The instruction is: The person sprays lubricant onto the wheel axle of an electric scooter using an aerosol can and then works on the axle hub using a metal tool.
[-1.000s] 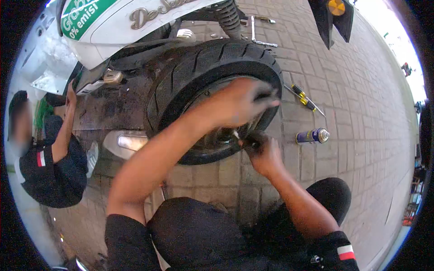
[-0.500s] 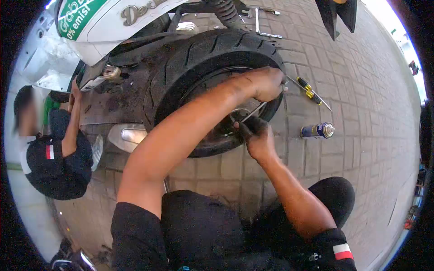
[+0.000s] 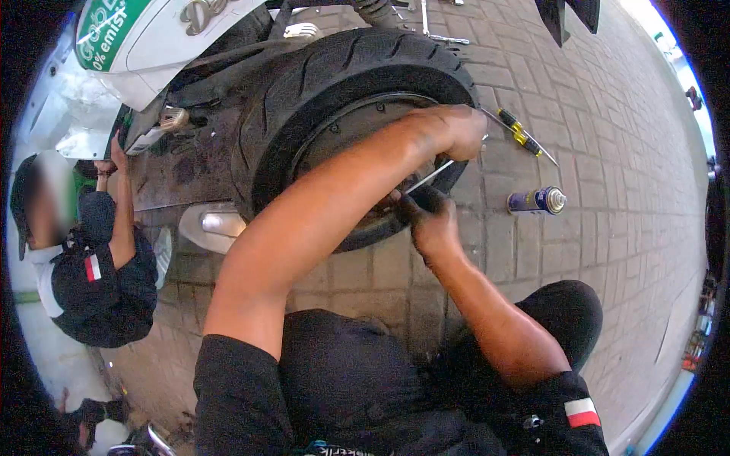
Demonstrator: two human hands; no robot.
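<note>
Gripping a rod (image 3: 431, 176), left hand (image 3: 462, 132) overhangs the tyre (image 3: 327, 89)

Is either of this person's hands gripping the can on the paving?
No, the can sits on the paving clear of both the left hand and right hand, which are at the tyre.

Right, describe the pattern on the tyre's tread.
Spaced grooves cut across the black tyre's tread; the head view shows it best.

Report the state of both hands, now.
Left hand: closed, holding a thin silver metal rod.
Right hand: at the rod's lower end; grip cannot be told.
</note>
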